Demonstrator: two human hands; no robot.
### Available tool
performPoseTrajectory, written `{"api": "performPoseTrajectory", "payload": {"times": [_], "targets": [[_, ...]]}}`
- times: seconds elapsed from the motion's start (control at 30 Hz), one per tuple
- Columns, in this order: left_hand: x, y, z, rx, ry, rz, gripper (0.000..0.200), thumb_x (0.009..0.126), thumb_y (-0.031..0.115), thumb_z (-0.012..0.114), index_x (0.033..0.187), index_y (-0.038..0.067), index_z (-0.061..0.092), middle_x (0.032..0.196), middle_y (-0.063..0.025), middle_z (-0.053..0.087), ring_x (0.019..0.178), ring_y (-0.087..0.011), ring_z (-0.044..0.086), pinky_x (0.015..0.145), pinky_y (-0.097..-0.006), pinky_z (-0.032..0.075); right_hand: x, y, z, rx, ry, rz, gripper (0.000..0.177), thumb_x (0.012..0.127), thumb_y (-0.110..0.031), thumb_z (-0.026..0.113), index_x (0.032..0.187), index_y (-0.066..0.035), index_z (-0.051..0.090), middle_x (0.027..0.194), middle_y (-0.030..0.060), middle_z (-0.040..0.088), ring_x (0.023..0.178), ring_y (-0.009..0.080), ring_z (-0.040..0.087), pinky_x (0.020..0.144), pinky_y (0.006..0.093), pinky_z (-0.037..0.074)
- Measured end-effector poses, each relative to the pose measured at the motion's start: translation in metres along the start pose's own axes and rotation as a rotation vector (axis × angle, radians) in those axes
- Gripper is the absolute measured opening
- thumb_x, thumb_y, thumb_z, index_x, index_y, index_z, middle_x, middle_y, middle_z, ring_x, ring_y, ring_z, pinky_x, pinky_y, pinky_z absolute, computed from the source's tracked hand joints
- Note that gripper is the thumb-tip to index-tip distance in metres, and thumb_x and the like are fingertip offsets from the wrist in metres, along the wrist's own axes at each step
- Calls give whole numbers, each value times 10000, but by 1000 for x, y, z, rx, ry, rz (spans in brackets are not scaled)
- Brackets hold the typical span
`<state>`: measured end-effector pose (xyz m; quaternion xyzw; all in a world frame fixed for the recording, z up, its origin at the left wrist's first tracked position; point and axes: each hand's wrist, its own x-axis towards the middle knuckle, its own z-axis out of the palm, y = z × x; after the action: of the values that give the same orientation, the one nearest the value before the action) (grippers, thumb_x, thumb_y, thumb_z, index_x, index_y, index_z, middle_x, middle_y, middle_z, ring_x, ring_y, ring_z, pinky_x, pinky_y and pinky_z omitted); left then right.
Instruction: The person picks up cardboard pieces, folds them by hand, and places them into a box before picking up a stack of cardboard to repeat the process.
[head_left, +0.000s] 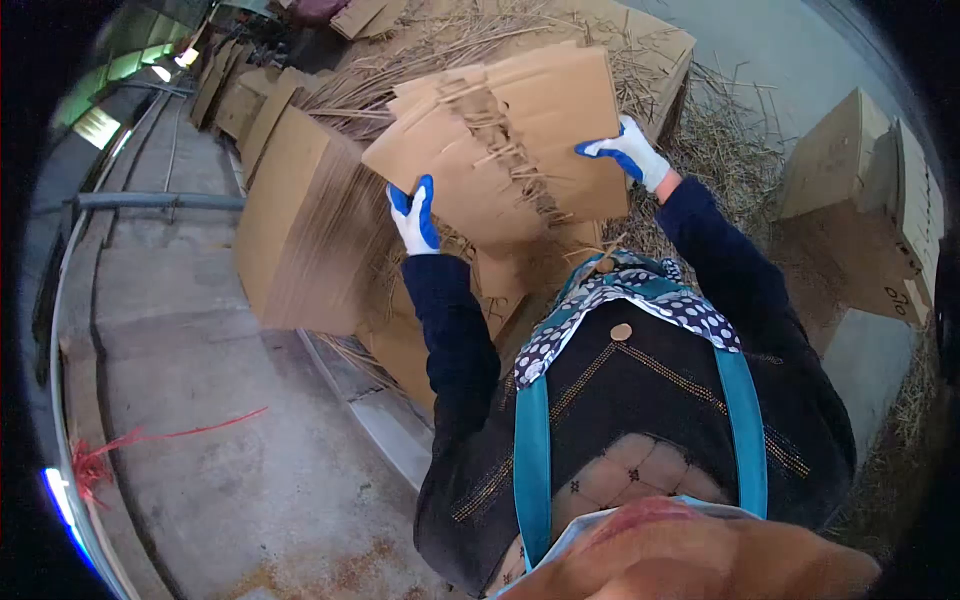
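Note:
Between my two gloved hands is a fanned stack of flat cardboard sheets [570,100], with a ragged band of torn strips across its middle. My left hand [414,215], in a white and blue glove, grips the stack's lower left corner, thumb and fingers on its edge. At the right edge my right hand [632,152], gloved alike, holds the sheets with its fingers on the top face. Just left of my left hand stands a tall pile of cardboard sheets [300,220]. Loose cardboard strips lie behind and below the held stack.
Cardboard boxes [850,200] stand at the right. Narrow cardboard scraps [725,150] cover the floor behind my right arm. A metal rail [160,201] crosses the grey surface at the left, where red twine [95,465] hangs. More cardboard lies at the top.

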<state>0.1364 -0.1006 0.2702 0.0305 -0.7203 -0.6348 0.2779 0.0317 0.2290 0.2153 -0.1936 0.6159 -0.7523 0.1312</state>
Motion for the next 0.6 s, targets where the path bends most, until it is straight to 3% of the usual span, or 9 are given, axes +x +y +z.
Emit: {"api": "performPoseTrajectory", "payload": {"times": [0.03,0.1,0.17,0.2,0.3,0.37,0.43,0.47,0.6], "targets": [[4,2,-2,189,-60,44,573,849,64,568,1372,47,335,1240,-93,496,1089,-206,505,946,-330,394,-3,-1,-1,-3,9,-10,348,682,-93,777,998,-8,658,902,12,669,807,83,583,754,256,482],[2,1,-2,81,-95,38,575,843,41,557,1372,45,333,1249,-101,494,1112,-213,504,951,-336,403,-11,-1,-2,19,12,-24,353,674,-74,778,1001,-16,659,900,5,670,813,74,579,755,252,481],[-6,-5,-7,-429,-155,-146,583,831,6,540,1373,45,331,1264,-105,487,1140,-219,497,955,-347,417,-18,-3,-3,54,-26,20,368,659,-66,786,1002,-21,661,903,1,670,816,72,577,764,250,478],[-4,-6,-11,-460,-146,-221,596,819,-12,530,1376,46,326,1267,-107,495,1144,-229,504,950,-359,431,-20,1,-4,57,-30,3,379,653,-65,791,1006,-20,658,909,2,669,825,73,576,771,253,478],[10,-22,-22,-222,-208,-220,581,826,6,518,1373,46,329,1254,-108,508,1117,-237,523,934,-354,435,-24,1,-4,62,-76,-21,416,640,-62,799,1025,-18,648,937,7,664,852,76,571,791,261,476],[30,-42,-42,-353,-253,-297,609,761,-49,555,1341,23,386,1203,-95,548,1032,-211,575,857,-318,479,-26,-2,-4,64,-114,-27,441,633,-60,802,1040,-16,639,958,10,661,870,79,569,805,266,475],[38,-42,-46,155,-445,-228,577,733,-27,574,1293,5,436,1157,-104,578,989,-218,596,853,-322,483,-26,-5,-3,189,-191,-25,489,633,-56,799,1084,-12,614,1003,24,653,913,93,569,838,280,474],[38,-39,-47,57,-344,-420,552,701,9,603,1240,-2,485,1100,-108,607,964,-219,607,855,-325,481,-27,-7,-2,189,-190,-23,489,633,-56,799,1084,-12,614,1003,24,653,913,93,569,838,280,474],[25,-31,-35,-135,-427,-392,567,682,37,625,1233,4,493,1090,-107,611,956,-222,608,848,-325,482,-28,-4,-12,181,-127,69,625,644,14,733,1220,-25,494,1120,63,595,1012,163,562,864,335,498]]}}
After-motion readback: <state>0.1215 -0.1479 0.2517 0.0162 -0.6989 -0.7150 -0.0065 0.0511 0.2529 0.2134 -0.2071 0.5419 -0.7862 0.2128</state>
